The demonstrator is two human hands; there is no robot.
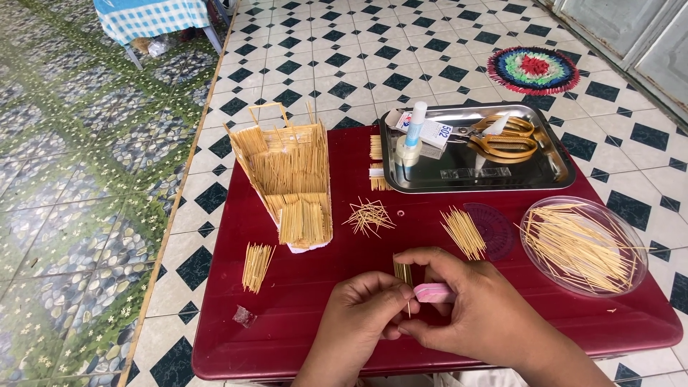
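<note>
My left hand (358, 319) and my right hand (473, 308) meet near the front edge of a dark red table (301, 301). My right hand grips a small pink tool (432, 292). My left hand pinches a short bundle of thin wooden sticks (403, 276) against that tool. Just beyond my hands lie a loose bundle of sticks (464, 232) and a scattered pile of sticks (368, 216). A model house built of sticks (290, 183) stands at the table's left.
A steel tray (444, 175) at the back holds a glue bottle (409, 147), a small box and yellow-handled scissors (505, 140). A clear round dish (584, 247) of long sticks sits at right. Another stick bundle (256, 265) lies at left. Tiled floor surrounds the table.
</note>
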